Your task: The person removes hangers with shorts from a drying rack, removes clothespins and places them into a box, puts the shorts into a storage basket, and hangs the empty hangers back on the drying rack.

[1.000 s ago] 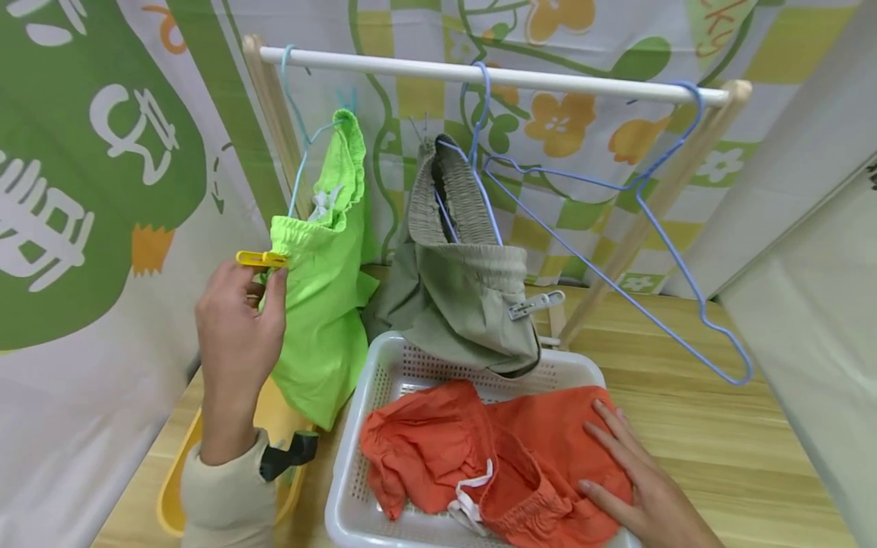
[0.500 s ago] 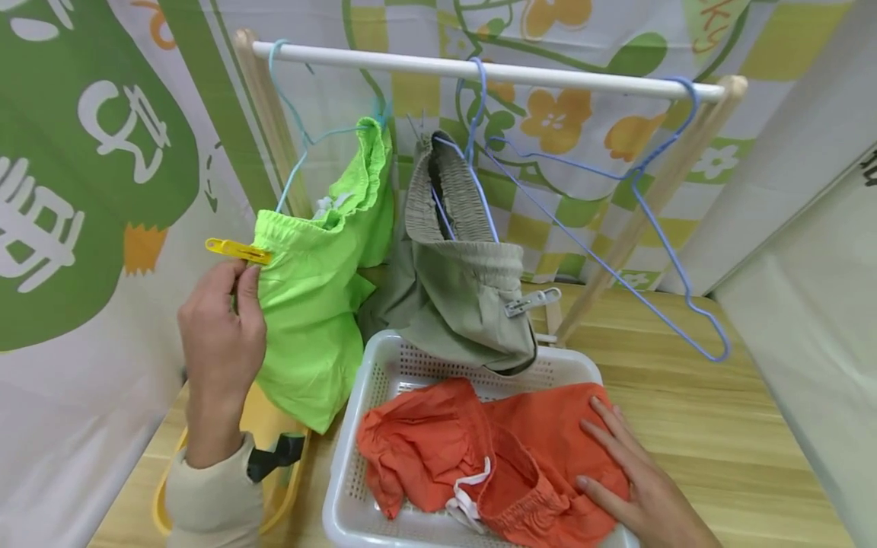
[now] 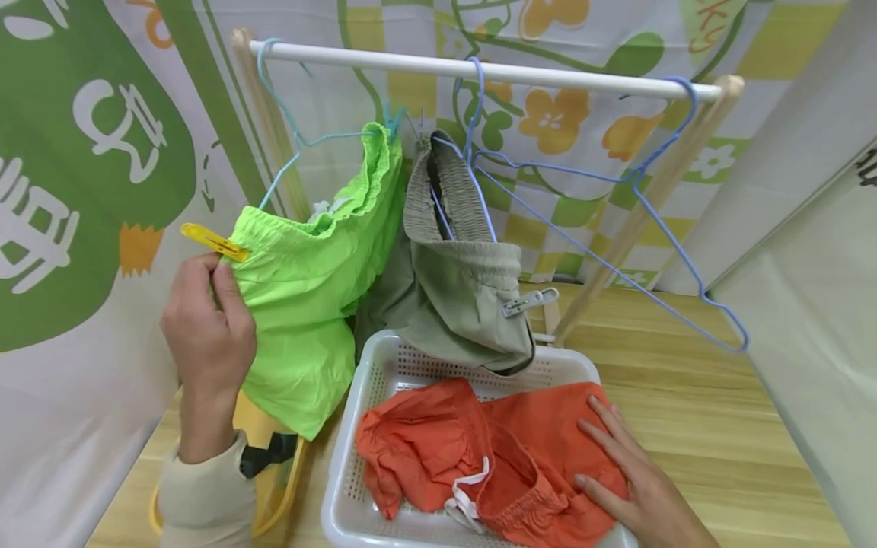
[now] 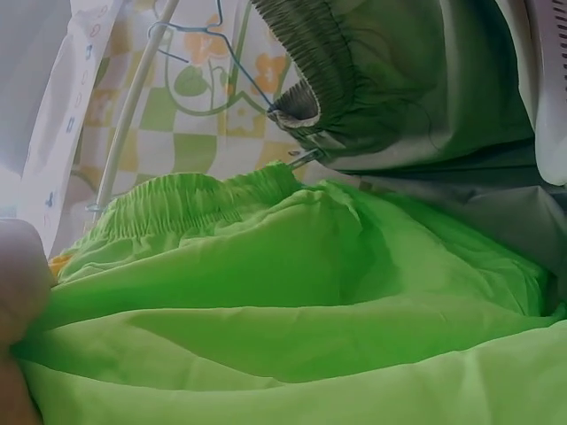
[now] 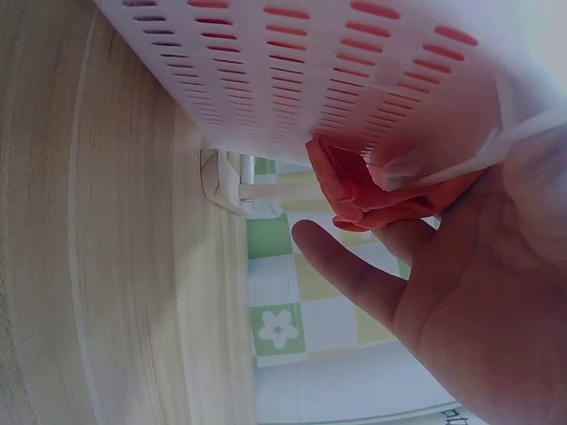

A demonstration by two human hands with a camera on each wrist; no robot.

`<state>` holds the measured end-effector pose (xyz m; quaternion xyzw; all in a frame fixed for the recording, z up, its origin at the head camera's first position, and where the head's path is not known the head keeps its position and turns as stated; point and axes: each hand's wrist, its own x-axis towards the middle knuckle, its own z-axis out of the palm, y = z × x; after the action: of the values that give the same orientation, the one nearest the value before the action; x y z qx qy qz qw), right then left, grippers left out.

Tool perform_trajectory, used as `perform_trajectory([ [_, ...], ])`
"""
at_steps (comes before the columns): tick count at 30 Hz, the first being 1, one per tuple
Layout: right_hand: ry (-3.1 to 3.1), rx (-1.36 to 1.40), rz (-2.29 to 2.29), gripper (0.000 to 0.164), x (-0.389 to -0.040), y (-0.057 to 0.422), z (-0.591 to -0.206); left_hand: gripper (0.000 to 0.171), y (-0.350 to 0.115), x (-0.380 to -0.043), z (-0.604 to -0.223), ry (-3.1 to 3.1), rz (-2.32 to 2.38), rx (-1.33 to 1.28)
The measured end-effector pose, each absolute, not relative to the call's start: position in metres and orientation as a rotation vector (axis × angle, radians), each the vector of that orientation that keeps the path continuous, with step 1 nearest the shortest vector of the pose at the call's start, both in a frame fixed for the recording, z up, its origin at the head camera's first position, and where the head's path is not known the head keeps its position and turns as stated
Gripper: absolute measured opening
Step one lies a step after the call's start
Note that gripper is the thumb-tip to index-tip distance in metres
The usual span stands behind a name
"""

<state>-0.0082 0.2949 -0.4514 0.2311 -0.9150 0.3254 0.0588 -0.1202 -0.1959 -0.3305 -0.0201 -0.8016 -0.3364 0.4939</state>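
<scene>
In the head view my left hand [image 3: 208,323] pinches the side of the bright green shorts [image 3: 294,281] just below the waistband. A yellow clothespin [image 3: 215,241] is clipped there, right above my fingertips. The shorts hang from a light blue hanger [image 3: 291,141], and a teal clothespin [image 3: 393,122] sits at their far corner. Green cloth fills most of the left wrist view. My right hand [image 3: 637,472] lies with spread fingers on orange shorts [image 3: 548,449] with a white drawstring, inside a white basket [image 3: 336,495].
Grey-green shorts [image 3: 466,297] with a grey clothespin [image 3: 530,301] hang beside the green pair. A bare blue hanger [image 3: 640,179] hangs at the right of the white rail [image 3: 384,60]. A yellow bin [image 3: 291,487] stands under my left forearm.
My left hand has moved left, drawing the near side of the green shorts and the yellow clothespin with it. The green waistband is stretched wider along its hanger. My right hand stays put.
</scene>
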Motion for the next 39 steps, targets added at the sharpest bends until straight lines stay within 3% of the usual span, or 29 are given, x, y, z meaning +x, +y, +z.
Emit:
perform_trajectory([
  [13, -2.794, 0.654, 1.046, 0.071, -0.006, 0.294, -0.452, 0.032, -0.203, -0.105, -0.311, -1.837, -0.803, 0.014],
  [26, -2.767, 0.685, 1.016, 0.072, -0.007, 0.297, -0.451, 0.033, -0.222, -0.058, -0.294, -1.766, -0.845, -0.003],
  [39, -2.746, 0.704, 1.019, 0.070, -0.007, 0.296, -0.451, 0.026, -0.289, -0.053, -0.313, -1.631, -1.194, -0.221],
])
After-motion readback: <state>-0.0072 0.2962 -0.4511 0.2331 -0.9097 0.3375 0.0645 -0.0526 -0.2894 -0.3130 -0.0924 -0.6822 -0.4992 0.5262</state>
